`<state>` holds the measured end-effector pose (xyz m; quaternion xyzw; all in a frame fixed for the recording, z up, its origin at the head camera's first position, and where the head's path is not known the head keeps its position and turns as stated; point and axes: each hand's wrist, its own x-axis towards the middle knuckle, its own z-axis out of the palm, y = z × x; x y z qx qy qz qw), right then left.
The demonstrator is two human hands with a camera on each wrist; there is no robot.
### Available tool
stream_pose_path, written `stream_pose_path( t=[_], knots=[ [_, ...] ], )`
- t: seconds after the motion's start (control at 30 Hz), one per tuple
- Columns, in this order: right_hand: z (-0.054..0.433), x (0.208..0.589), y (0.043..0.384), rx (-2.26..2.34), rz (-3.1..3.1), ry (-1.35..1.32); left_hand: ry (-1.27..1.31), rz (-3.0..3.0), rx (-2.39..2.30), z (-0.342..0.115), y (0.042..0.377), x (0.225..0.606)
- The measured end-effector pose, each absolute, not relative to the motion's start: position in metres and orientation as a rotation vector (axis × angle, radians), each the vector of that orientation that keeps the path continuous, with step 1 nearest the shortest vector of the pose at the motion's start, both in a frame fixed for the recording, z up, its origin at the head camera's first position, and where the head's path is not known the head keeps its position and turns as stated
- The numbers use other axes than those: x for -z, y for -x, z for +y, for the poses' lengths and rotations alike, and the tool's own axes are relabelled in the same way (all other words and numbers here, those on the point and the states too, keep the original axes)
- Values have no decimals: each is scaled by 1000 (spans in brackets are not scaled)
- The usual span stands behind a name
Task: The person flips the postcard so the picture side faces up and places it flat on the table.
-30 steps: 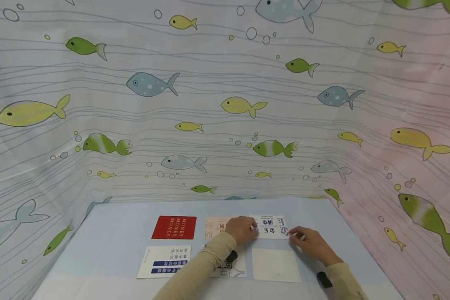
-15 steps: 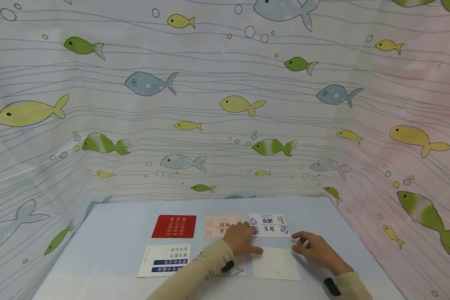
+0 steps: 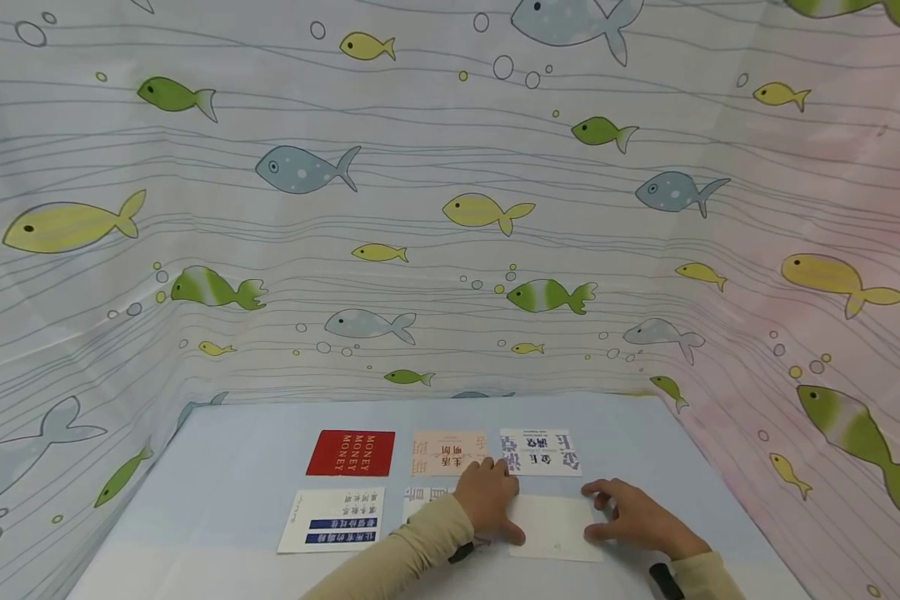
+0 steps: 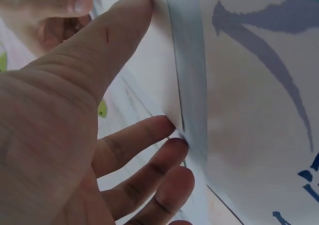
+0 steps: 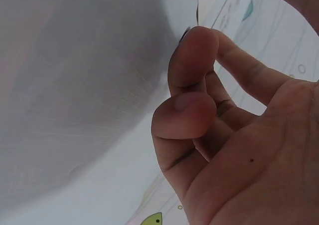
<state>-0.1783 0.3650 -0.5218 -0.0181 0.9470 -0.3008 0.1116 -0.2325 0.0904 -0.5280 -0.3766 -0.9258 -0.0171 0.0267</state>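
A blank white card point(image 3: 555, 527) lies flat at the front right of the table. My left hand point(image 3: 487, 498) spans its left side, the thumb resting on the card's edge and the fingers bent near its back left corner. Below my left forearm, a white card with large grey characters point(image 3: 422, 498) is partly covered. At the blank card's right edge is my right hand point(image 3: 633, 518), thumb at the edge, fingers loosely bent beyond the back corner. In the right wrist view those bent fingers point(image 5: 182, 117) hold nothing visible.
Behind lie a red "MONEY" card point(image 3: 352, 452), a peach card point(image 3: 446, 450) and a white card with purple-blue print point(image 3: 540, 452). A white card with dark blue bars point(image 3: 333, 521) lies front left. Fish-patterned cloth point(image 3: 420, 208) walls the table's back and sides.
Both hands have come away from the purple-blue printed card at the back and moved toward me, to either side of the blank white card. The cards appear to lie in the same places.
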Motion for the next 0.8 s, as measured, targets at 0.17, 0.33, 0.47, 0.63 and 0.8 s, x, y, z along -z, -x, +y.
stream_pose_path(
  t=[0.17, 0.33, 0.47, 0.63, 0.8],
  knots=[
    [364, 522, 179, 884, 2782, 36, 1162, -2860, 58, 91, 230, 525],
    [367, 526, 182, 890, 2785, 47, 1150, -2879, 89, 90, 228, 520],
    [370, 528, 184, 919, 2778, 78, 1156, -2857, 114, 90, 228, 522],
    [374, 529, 181, 1024, 2754, 176, 1142, -2846, 205, 89, 227, 524],
    [376, 529, 178, 1099, 2756, 218, 1035, -2856, 245, 86, 228, 532]
  ],
)
